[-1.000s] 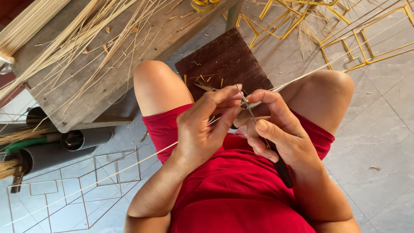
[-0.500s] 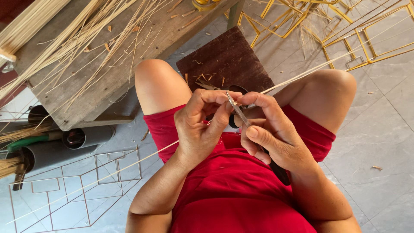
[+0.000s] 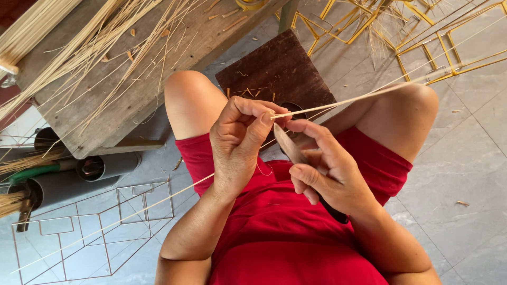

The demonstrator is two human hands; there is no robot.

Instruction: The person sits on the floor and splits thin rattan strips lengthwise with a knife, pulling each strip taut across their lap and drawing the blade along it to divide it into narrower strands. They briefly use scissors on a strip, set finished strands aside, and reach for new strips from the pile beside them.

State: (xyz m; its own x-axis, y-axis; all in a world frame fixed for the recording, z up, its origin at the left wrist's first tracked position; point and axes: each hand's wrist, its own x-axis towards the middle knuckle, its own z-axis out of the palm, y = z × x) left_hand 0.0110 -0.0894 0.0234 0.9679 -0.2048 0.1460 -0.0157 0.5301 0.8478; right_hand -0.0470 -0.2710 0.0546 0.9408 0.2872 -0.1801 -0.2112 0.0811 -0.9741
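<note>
1. Left hand (image 3: 240, 142) with fingers (image 3: 262, 122) pinched on a thin pale bamboo strip (image 3: 364, 93), gripped at centre frame so the stick stays taut against the blade.
2. Right hand (image 3: 330, 171) clenched around a knife (image 3: 289, 145), blade angled up toward the pinch point, thumb braced near the strip; apparently set for shaving or splitting it.
3. Strip running from centre frame out to the upper right, over the right knee; a second thin length trailing to the lower left.
4. Below the hands, red shorts (image 3: 296, 232); beyond the knees, a dark wooden block (image 3: 274, 68) on the floor, flecked with shavings.
5. Upper left: rough wooden tabletop (image 3: 132, 100) strewn with more bamboo strips (image 3: 90, 53), kept within reach.
6. Upper right: yellow frames (image 3: 449, 47); lower left: pale wire-like frame (image 3: 95, 232) and grey tubes (image 3: 79, 174).
</note>
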